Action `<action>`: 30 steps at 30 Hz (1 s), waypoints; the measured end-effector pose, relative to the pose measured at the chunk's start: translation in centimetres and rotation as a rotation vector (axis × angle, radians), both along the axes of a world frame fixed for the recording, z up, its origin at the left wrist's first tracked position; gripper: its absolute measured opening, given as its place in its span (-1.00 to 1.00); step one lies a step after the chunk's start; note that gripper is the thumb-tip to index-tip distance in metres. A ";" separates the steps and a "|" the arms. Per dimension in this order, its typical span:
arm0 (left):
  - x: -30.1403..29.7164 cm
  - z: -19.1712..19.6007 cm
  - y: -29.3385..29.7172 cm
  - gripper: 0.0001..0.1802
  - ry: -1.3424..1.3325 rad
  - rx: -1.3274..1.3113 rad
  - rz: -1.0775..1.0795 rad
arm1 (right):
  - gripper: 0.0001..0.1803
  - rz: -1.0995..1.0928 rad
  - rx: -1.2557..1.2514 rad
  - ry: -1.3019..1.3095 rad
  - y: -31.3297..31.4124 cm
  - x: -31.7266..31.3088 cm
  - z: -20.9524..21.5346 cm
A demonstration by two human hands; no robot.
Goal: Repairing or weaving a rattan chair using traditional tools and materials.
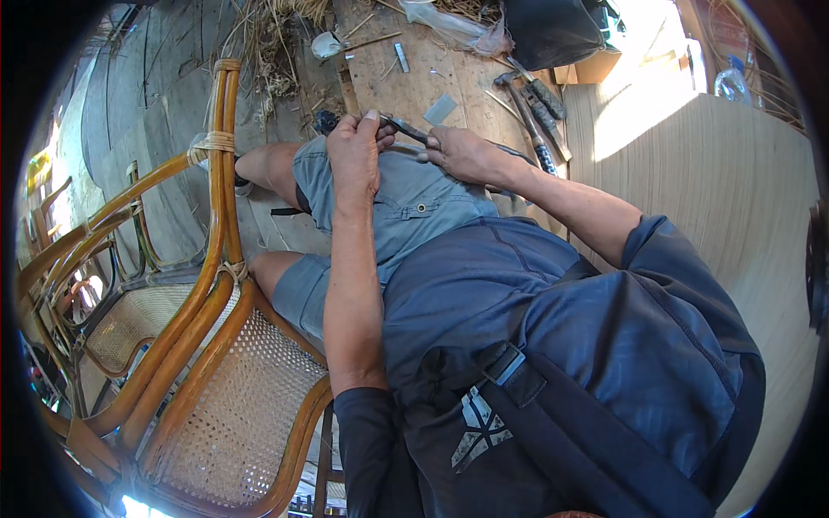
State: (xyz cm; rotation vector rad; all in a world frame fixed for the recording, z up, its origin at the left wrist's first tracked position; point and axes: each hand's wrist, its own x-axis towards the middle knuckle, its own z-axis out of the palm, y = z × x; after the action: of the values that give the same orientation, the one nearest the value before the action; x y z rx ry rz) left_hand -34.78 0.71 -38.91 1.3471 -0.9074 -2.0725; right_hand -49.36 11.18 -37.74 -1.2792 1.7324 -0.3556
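My left hand (352,160) is closed, thumb and fingers pinching a long, thin, dark hose-like thing (404,129) above my lap. Its exact kind I cannot make out. Farther along to the right, my right hand (465,155) has its fingers closed round the same dark length, which shows again beyond the knuckles. Just left of my left hand sits a dark knobby piece (325,122); whether it joins the hose-like thing is hidden. Both hands are over the grey-blue shorts (423,186).
At left stands a rattan chair (229,164) with a woven cane panel (242,397). A hammer (528,121) and other hand tools lie beyond my right hand. Farther off are a black bag (553,34), clear plastic (453,26) and a plastic bottle (732,82). A wooden board (691,190) fills the right.
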 end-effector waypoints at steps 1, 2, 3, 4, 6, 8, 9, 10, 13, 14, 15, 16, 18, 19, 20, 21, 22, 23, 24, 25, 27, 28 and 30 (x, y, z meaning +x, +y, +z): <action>0.1 0.0 0.0 -0.86 0.030 0.010 0.002 | -0.62 0.044 -0.010 -0.065 -0.1 -0.2 -0.1; 0.2 0.0 0.0 -0.86 0.060 0.019 0.004 | -0.61 0.088 -0.020 -0.131 -0.1 -0.4 -0.2; 0.2 0.1 -0.1 -0.86 0.059 0.021 0.005 | -0.61 0.089 -0.019 -0.132 0.1 -0.2 0.0; 0.2 0.2 -0.2 -0.85 0.055 0.050 -0.009 | -0.63 0.051 -0.048 -0.070 0.4 0.0 0.2; 0.2 0.3 -0.2 -0.84 0.053 0.083 -0.022 | -0.65 0.014 -0.074 -0.004 0.6 0.2 -0.1; -0.2 0.2 -0.2 -0.87 -0.037 0.009 -0.056 | -0.71 0.213 -0.050 0.286 0.7 0.3 -2.2; -0.3 0.2 0.1 -0.87 -0.037 0.012 -0.054 | -0.71 0.215 -0.047 0.286 1.0 0.3 -3.2; -0.5 0.3 0.5 -0.86 -0.090 -0.088 -0.045 | -0.73 0.312 -0.176 0.391 1.1 0.1 -4.0; -0.3 0.6 0.9 -0.82 -0.320 -0.453 -0.118 | -0.73 0.203 -0.241 0.349 0.2 0.4 -1.9; -0.3 0.6 1.0 -0.78 -0.494 -0.715 -0.203 | -0.73 -0.002 -0.174 0.202 -0.1 0.6 -0.9; -0.5 0.4 1.0 -0.78 -0.482 -0.716 -0.208 | -0.73 -0.009 -0.172 0.213 0.2 0.2 -2.1; -0.7 -0.1 0.8 -0.79 -0.406 -0.618 -0.166 | -0.73 0.055 -0.190 0.213 0.5 -0.3 -4.6; -0.4 -0.5 0.6 -0.80 -0.341 -0.512 -0.126 | -0.74 0.122 -0.202 0.201 0.7 -0.1 -5.7; -0.3 -0.4 0.2 -0.82 -0.222 -0.290 -0.026 | -0.74 0.162 -0.160 0.264 0.0 0.1 -4.6; -0.2 -0.3 -0.2 -0.83 -0.100 -0.070 0.075 | -0.73 0.204 -0.119 0.326 -0.5 0.3 -3.3; 0.1 -0.6 -0.3 -0.83 -0.104 -0.077 0.087 | -0.73 0.215 -0.129 0.323 -1.2 0.6 -1.6; 0.2 -0.9 -0.3 -0.86 -0.101 -0.128 0.099 | -0.73 0.118 -0.041 0.145 -1.6 0.8 0.5; 0.3 -1.3 -0.3 -0.90 -0.100 -0.179 0.112 | -0.72 0.024 0.050 -0.032 -1.9 0.8 1.4; 0.1 -1.1 -0.3 -0.90 -0.104 -0.185 0.117 | -0.72 0.029 0.044 -0.036 -1.7 0.5 1.3; 0.0 -0.7 -0.2 -0.89 -0.027 -0.153 0.209 | -0.71 0.018 0.025 -0.164 -1.4 0.1 1.0; 0.5 -0.2 -0.6 -0.84 0.099 -0.107 0.300 | -0.68 -0.016 0.162 -0.338 -0.9 -0.9 1.0; 0.6 0.1 -0.6 -0.84 0.099 -0.111 0.311 | -0.68 -0.005 0.160 -0.337 -0.5 -1.1 1.3; 1.0 1.0 -0.3 -0.82 0.216 -0.011 0.291 | -0.67 -0.421 0.275 -0.694 0.9 -1.1 2.3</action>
State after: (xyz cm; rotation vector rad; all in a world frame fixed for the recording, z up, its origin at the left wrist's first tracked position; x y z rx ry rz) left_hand -33.76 0.40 -37.94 1.1453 -0.5916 -1.9367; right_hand -50.42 12.10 -35.39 -0.4884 1.3630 -0.6838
